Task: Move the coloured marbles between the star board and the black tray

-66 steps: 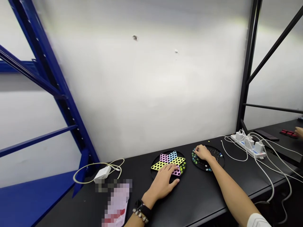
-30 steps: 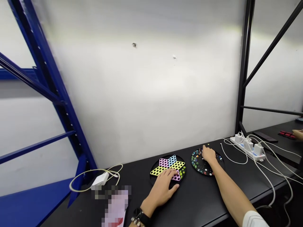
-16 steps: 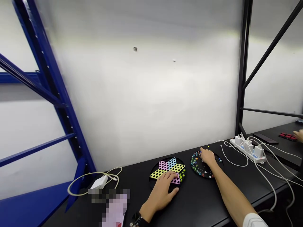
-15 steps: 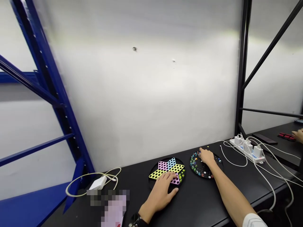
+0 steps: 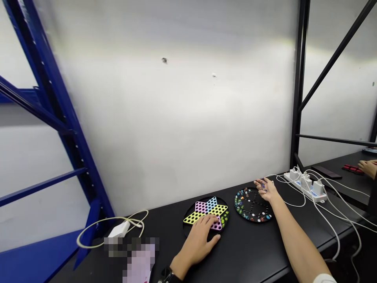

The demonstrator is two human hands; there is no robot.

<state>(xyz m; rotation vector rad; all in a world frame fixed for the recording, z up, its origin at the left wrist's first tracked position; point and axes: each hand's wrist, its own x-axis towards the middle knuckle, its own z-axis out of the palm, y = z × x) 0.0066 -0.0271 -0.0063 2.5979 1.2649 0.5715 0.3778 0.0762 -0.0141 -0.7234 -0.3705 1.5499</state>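
Observation:
My left hand (image 5: 203, 234) lies with its fingers stretched out over the near part of a star-shaped Chinese checkers board (image 5: 198, 218). The board has pink, blue and yellow points with black holes, set in a round black tray. Yellow-green marbles (image 5: 225, 218) sit in the tray at its right side. My right hand (image 5: 267, 190) is turned palm up above the far right of a second round black tray (image 5: 250, 192), with several small blue marbles in its half-curled fingers. Marbles of mixed colours (image 5: 240, 201) line this tray's rim; a few white ones lie among them.
A power strip (image 5: 306, 186) with white chargers and trailing cables is at right. White charger (image 5: 119, 230) and coiled cable are at left, near a blurred pinkish object (image 5: 140, 259). Another person's hand (image 5: 368, 168) is near a red-and-black object (image 5: 352, 169). Blue rack (image 5: 73, 153) stands left.
My right hand has turned from palm down to palm up and lifted from the tray's far side, moving right with blue marbles showing. My left hand stays on the board.

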